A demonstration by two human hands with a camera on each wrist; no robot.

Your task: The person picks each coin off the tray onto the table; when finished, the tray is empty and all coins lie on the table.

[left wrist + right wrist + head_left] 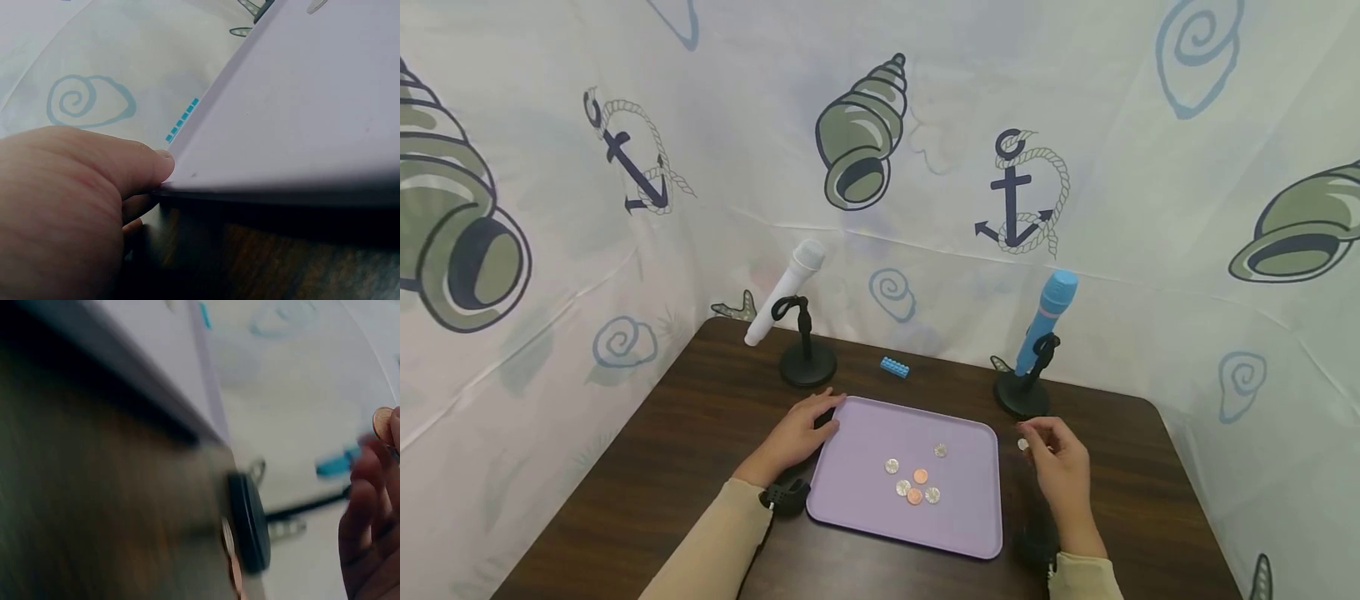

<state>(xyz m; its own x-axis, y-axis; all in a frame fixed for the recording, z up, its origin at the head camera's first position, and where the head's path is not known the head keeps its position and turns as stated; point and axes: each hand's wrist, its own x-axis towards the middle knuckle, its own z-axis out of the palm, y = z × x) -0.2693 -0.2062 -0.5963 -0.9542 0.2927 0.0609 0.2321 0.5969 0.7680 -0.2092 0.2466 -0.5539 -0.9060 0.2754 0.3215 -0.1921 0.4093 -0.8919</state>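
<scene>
My left hand (pixel 797 433) holds the far left corner of a lavender tray (pixel 865 533). In the left wrist view its thumb (pixel 150 164) lies at the rim, with other fingertips below. On the tray lie several coins, silver ones (pixel 892 466) and copper ones (pixel 921 476). Just off the tray's right side, my right hand (pixel 1063 467) pinches a coin (pixel 382 427) at its fingertips, above the table. Low in the right wrist view, a pale coin (pixel 227 534) and a copper coin (pixel 235 575) show by the black stand base (pixel 250 522).
Behind the tray, a white microphone (pixel 786 292) leans in a stand (pixel 807 365) at left, and a blue microphone (pixel 1047 321) in another at right. A blue toy brick (pixel 895 367) lies between them on the dark wooden table (pixel 647 467). A patterned cloth (pixel 940 217) hangs behind.
</scene>
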